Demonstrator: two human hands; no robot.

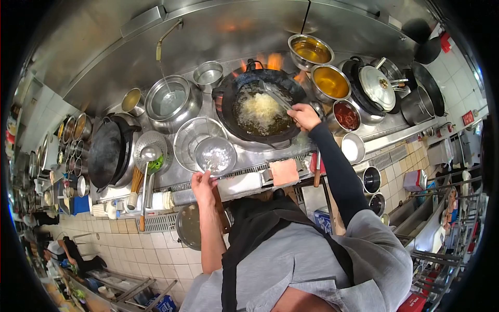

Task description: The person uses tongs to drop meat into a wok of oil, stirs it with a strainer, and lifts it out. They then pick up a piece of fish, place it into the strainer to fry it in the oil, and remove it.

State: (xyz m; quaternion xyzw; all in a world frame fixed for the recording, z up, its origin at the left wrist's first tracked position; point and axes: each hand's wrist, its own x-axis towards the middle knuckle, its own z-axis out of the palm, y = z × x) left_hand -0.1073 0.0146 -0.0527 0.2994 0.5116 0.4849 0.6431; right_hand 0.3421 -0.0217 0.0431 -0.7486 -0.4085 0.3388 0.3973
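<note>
Evidently left hand (202,183) grips a round mesh skimmer (215,155) at the steel stove (241,183) front edge; right hand (303,115) clasps a slim metal utensil (275,96), tip hidden in the black wok (224,106).

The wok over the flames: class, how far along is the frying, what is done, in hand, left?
Done: flames rise behind the wok, and pale food already bubbles in oil. In hand: the right hand works a utensil in it; the left hand holds a ladle beside the wok. Left: the food looks pale and sits in the oil, not yet lifted out.
</note>
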